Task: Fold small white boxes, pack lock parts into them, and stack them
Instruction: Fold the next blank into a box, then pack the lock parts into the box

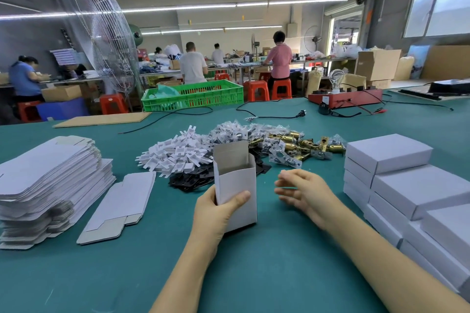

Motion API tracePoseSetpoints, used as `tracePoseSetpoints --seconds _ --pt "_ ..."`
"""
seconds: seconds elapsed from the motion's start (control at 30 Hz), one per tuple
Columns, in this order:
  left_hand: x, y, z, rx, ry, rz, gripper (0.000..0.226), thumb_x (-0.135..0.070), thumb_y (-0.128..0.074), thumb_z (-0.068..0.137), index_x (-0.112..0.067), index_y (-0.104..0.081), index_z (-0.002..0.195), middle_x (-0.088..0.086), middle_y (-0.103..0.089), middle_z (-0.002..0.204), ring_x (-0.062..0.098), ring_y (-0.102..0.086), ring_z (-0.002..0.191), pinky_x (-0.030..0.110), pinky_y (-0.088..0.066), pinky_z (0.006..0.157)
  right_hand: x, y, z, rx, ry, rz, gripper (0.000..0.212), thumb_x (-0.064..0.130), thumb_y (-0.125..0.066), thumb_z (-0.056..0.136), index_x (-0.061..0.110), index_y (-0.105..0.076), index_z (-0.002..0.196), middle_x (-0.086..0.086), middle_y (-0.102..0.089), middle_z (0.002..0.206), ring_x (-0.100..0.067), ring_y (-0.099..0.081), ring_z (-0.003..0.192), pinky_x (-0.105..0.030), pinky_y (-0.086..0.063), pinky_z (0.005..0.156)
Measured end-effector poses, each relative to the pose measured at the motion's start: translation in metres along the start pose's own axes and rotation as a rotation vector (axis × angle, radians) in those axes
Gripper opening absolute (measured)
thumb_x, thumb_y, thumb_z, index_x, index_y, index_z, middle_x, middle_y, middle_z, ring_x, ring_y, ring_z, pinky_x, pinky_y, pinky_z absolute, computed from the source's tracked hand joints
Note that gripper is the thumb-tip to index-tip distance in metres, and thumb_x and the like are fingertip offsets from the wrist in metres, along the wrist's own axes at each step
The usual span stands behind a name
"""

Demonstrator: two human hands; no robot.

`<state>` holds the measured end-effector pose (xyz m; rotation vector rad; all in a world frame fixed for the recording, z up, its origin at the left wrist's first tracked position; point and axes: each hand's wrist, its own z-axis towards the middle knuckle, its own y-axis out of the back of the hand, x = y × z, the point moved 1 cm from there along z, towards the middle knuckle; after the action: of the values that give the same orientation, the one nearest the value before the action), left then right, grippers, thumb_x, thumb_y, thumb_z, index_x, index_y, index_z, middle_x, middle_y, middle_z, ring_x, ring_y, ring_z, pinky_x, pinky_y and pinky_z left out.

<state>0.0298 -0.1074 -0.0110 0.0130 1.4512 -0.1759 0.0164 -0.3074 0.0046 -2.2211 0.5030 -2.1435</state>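
Observation:
My left hand (pixel 216 208) grips a small white box (pixel 236 185) that stands upright on the green table, its top flap raised and the mouth open. My right hand (pixel 302 190) hovers just right of the box with fingers relaxed and holds nothing. Behind the box lie heaps of lock parts: white plastic pieces (pixel 175 152), black plates (pixel 193 178), bagged screws (pixel 229 129) and brass latches (pixel 297 142). Flat unfolded box blanks (pixel 45 180) are piled at the left, with a single blank (pixel 122 206) beside them. Closed white boxes (pixel 407 185) are stacked at the right.
A cardboard sheet (pixel 104 119) and black cables (pixel 274 112) lie farther back on the table (pixel 254 262). A red test box with a bulb (pixel 346 96) sits at the back right. Beyond the table stand a green crate (pixel 193 95), a big fan (pixel 104 33) and several people at benches.

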Motion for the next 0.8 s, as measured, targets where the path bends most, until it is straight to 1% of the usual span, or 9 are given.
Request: tracePoseSetpoints --seconds 0.13,0.2,0.27,0.3,0.37,0.43,0.53,0.7,0.8 --pt "0.002 0.001 0.003 -0.014 0.022 -0.031 0.026 -0.022 -0.086 0.072 -0.026 -0.071 0.092 -0.009 -0.076 0.086 0.010 -0.072 0.077 0.022 -0.057 0.062 0.007 0.024 0.038 -0.368 -0.013 -0.087 0.008 0.005 -0.051 0.096 0.004 -0.057 0.091 -0.010 -0.058 0.078 -0.019 -0.056 0.066 -0.027 -0.049 0.060" --pt "0.002 0.002 0.004 -0.013 0.027 -0.049 0.025 -0.022 -0.085 0.073 -0.026 -0.071 0.093 -0.009 -0.076 0.087 0.011 -0.072 0.079 0.022 -0.056 0.063 0.008 0.032 0.060 -0.458 0.030 -0.332 0.022 -0.002 -0.041 0.094 0.004 -0.060 0.105 -0.013 -0.057 0.083 -0.023 -0.052 0.068 -0.032 -0.046 0.061" --pt "0.003 0.002 0.005 -0.014 0.031 -0.066 0.026 -0.022 -0.085 0.072 -0.026 -0.071 0.094 -0.009 -0.076 0.088 0.012 -0.073 0.080 0.023 -0.057 0.064 0.012 0.038 0.078 -0.481 0.073 -0.711 0.039 -0.001 -0.035 0.092 0.013 -0.060 0.119 -0.015 -0.058 0.105 -0.028 -0.053 0.076 -0.031 -0.043 0.061" --pt "0.003 0.002 0.006 -0.016 0.033 -0.070 0.026 -0.023 -0.085 0.072 -0.026 -0.071 0.093 -0.009 -0.076 0.088 0.012 -0.073 0.080 0.024 -0.058 0.064 0.015 0.040 0.085 -0.472 0.078 -0.884 0.043 0.003 -0.036 0.093 0.019 -0.057 0.126 -0.017 -0.054 0.121 -0.031 -0.056 0.087 -0.030 -0.045 0.066" --pt "0.004 0.002 0.007 -0.017 0.035 -0.082 0.025 -0.022 -0.085 0.072 -0.027 -0.071 0.092 -0.009 -0.076 0.088 0.012 -0.073 0.079 0.024 -0.058 0.065 0.017 0.043 0.100 -0.384 0.044 -1.165 0.044 0.018 -0.041 0.097 0.028 -0.046 0.140 -0.020 -0.038 0.142 -0.038 -0.050 0.116 -0.036 -0.045 0.093" --pt "0.004 0.002 0.008 -0.014 0.038 -0.099 0.024 -0.021 -0.085 0.072 -0.027 -0.071 0.091 -0.009 -0.076 0.087 0.011 -0.073 0.078 0.023 -0.058 0.063 0.015 0.042 0.112 -0.245 0.013 -1.385 0.047 0.030 -0.043 0.098 0.030 -0.039 0.144 -0.021 -0.038 0.143 -0.039 -0.041 0.127 -0.041 -0.035 0.107" --pt "0.004 0.002 0.009 -0.008 0.041 -0.111 0.022 -0.020 -0.084 0.074 -0.027 -0.071 0.091 -0.009 -0.077 0.087 0.011 -0.073 0.078 0.024 -0.059 0.065 0.009 0.037 0.120 -0.176 0.013 -1.463 0.049 0.029 -0.046 0.096 0.027 -0.039 0.144 -0.015 -0.049 0.135 -0.037 -0.041 0.127 -0.040 -0.035 0.106" --pt "0.004 0.003 0.008 -0.003 0.044 -0.119 0.024 -0.020 -0.083 0.074 -0.026 -0.071 0.094 -0.010 -0.077 0.088 0.010 -0.073 0.078 0.023 -0.058 0.065 0.007 0.025 0.109 -0.260 0.073 -1.406 0.045 0.024 -0.050 0.089 0.022 -0.051 0.134 -0.011 -0.056 0.130 -0.034 -0.049 0.117 -0.036 -0.045 0.094" --pt "0.003 0.003 0.007 -0.002 0.044 -0.118 0.024 -0.020 -0.083 0.075 -0.026 -0.070 0.095 -0.010 -0.076 0.087 0.010 -0.072 0.077 0.021 -0.056 0.061 0.009 0.015 0.094 -0.253 0.091 -1.386 0.030 0.026 -0.051 0.089 0.020 -0.058 0.117 -0.007 -0.065 0.116 -0.027 -0.055 0.096 -0.030 -0.045 0.079"
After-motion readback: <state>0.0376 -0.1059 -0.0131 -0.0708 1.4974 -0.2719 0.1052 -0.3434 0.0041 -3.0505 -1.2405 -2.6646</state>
